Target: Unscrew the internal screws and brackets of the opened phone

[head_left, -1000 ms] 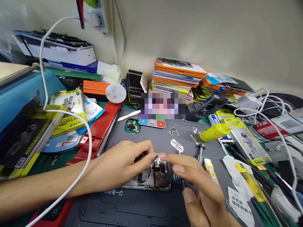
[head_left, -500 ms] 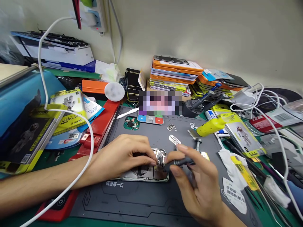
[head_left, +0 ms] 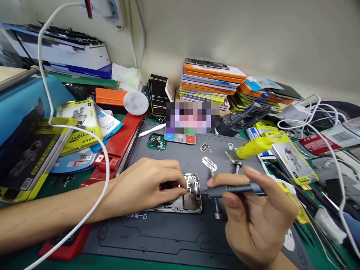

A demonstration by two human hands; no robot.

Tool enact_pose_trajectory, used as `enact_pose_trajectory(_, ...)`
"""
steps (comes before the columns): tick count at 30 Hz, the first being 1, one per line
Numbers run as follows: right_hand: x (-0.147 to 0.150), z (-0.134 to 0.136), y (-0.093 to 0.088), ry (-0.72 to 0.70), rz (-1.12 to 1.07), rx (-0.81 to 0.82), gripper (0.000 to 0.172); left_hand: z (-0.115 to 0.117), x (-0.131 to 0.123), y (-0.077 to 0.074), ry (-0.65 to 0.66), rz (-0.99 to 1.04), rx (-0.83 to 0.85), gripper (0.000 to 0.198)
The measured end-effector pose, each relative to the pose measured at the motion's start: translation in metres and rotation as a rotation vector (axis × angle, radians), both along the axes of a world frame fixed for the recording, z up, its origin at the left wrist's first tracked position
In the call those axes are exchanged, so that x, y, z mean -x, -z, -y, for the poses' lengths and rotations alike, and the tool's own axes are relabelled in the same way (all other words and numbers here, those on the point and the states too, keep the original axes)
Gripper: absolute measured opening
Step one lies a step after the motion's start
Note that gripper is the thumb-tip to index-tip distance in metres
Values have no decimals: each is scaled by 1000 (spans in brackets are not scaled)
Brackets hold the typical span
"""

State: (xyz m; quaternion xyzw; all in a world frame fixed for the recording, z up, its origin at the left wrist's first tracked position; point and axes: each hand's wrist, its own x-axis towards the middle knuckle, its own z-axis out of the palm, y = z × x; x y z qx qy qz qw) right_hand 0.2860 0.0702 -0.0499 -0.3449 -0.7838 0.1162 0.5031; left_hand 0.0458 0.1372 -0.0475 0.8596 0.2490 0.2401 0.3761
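An opened phone lies on the grey work mat, its inner parts bare. Over its middle rests my left hand, thumb and forefinger pinched together at the inner parts; what is between them is too small to make out. My right hand grips a dark screwdriver held almost level. Its thin shaft points left at the phone's upper inner parts, close to my left fingertips. Behind the right hand, another metal screwdriver lies partly hidden on the mat. A razor blade sits beyond the phone.
A yellow bottle and a tool holder stand at the right. Behind are stacked orange boxes and a phone with a blurred screen. A red clamp-like tool lies left. A white cable hangs across my left forearm.
My right hand has drawn back to the right with the screwdriver, and its fingers have shifted along the handle. The left hand stays pinched at the phone. The view has tilted slightly.
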Motion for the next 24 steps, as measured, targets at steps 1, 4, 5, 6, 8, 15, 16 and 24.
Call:
enact_pose_trajectory(1, -1, 1, 2, 6, 21, 8, 64, 1, 0, -1, 12, 10, -26, 10)
enact_pose_trajectory(4, -3, 1, 8, -5, 106, 29, 65, 4, 0, -5, 153, 60, -194, 10)
enact_pose_trajectory(5, -2, 1, 9, -8, 115, 24, 64, 5, 0, -6, 204, 57, -289, 12)
enact_pose_trajectory(6, -2, 1, 10, -11, 113, 15, 63, 7, 0, -6, 242, 43, -391, 15)
enact_pose_trajectory(8, -1, 0, 11, -20, 111, 9, 59, 9, 1, -4, 271, 3, -563, 22)
enact_pose_trajectory(15, -2, 0, 8, -35, 100, 42, 52, 9, 3, -3, 264, -4, -448, 21)
enact_pose_trajectory(16, -2, 0, 8, -34, 102, 42, 52, 9, 3, -3, 263, 3, -436, 21)
enact_pose_trajectory(24, -2, 0, 9, -18, 103, 53, 52, 10, 3, -2, 259, 11, -444, 18)
